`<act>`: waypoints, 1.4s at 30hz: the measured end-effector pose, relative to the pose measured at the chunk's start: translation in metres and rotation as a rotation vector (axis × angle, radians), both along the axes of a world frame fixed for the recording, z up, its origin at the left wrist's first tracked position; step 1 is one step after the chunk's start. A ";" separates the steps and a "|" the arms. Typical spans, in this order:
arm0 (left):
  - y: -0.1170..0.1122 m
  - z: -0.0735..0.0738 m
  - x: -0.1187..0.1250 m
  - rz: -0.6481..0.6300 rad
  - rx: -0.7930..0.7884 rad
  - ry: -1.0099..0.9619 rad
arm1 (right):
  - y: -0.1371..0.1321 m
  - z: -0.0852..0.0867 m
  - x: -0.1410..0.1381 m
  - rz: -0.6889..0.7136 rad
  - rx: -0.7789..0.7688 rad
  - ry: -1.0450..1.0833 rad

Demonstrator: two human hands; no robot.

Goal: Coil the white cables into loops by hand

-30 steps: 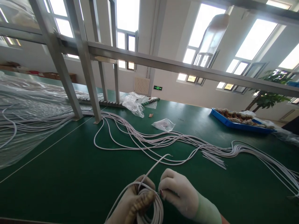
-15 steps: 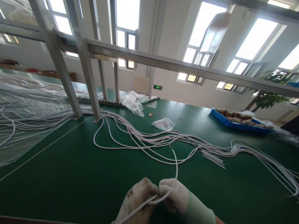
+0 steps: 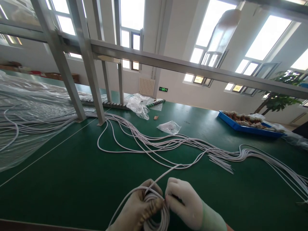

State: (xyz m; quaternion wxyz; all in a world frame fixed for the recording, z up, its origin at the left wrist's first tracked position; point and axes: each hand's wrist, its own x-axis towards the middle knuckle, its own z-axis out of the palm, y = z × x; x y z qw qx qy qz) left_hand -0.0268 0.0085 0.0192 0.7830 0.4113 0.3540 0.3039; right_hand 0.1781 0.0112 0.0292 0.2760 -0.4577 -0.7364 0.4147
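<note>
Left hand (image 3: 138, 210) fingers clamped round coiled white cable (image 3: 156, 213), just above near edge of green table (image 3: 72, 179). Right hand (image 3: 184, 202) pinching strand beside coil. Cable light, springy; grip bundle across loops.

A factory workshop: green workbench (image 3: 72, 179) strewn with white cables (image 3: 149, 144) (steel framing overhead).

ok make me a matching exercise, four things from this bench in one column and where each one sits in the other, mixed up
Things:
1. wire coil
2. blue tray
3. small clear bag
4. plastic sheet

Places:
A. far right of the green table
B. left side, over loose wires
C. middle of the table, beyond the wire bundle
D. between the left hand and right hand

Pairs: 1-D, 2-A, 3-C, 4-B
</note>
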 end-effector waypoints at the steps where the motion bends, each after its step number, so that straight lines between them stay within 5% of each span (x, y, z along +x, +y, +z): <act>1: -0.002 0.002 0.001 0.014 0.122 0.121 | 0.000 0.001 -0.003 -0.042 -0.111 -0.001; 4: -0.007 0.009 0.005 0.041 0.539 0.532 | 0.004 -0.004 -0.007 -0.105 -0.478 0.058; 7: -0.005 0.005 0.005 0.072 0.419 0.479 | 0.006 -0.012 -0.004 -0.109 -0.565 0.114; 10: 0.002 -0.007 0.003 0.099 0.077 0.130 | 0.003 -0.012 0.005 -0.136 -0.301 0.164; 13: 0.006 -0.010 -0.002 0.060 -0.049 -0.058 | 0.002 -0.010 0.014 -0.073 0.000 0.107; 20: 0.003 0.010 0.000 0.019 -0.159 -0.043 | 0.004 -0.011 0.009 0.007 0.143 0.033; 22: 0.001 0.009 0.004 0.013 -0.031 0.052 | 0.003 -0.009 0.002 -0.074 0.022 -0.026; 26: -0.006 0.001 0.010 0.059 0.555 0.516 | 0.004 -0.009 -0.009 -0.177 -0.428 -0.028; 28: -0.006 -0.003 0.012 0.074 0.540 0.541 | 0.004 -0.010 -0.008 -0.156 -0.481 -0.002; 34: 0.001 0.004 0.004 0.033 -0.037 -0.075 | -0.004 -0.010 0.013 -0.088 -0.100 0.196; 38: -0.002 0.015 0.001 0.024 -0.130 -0.138 | 0.001 -0.012 0.018 0.071 0.180 0.153; 42: -0.005 0.018 0.003 0.023 -0.062 -0.042 | 0.005 -0.015 0.018 0.109 0.278 0.034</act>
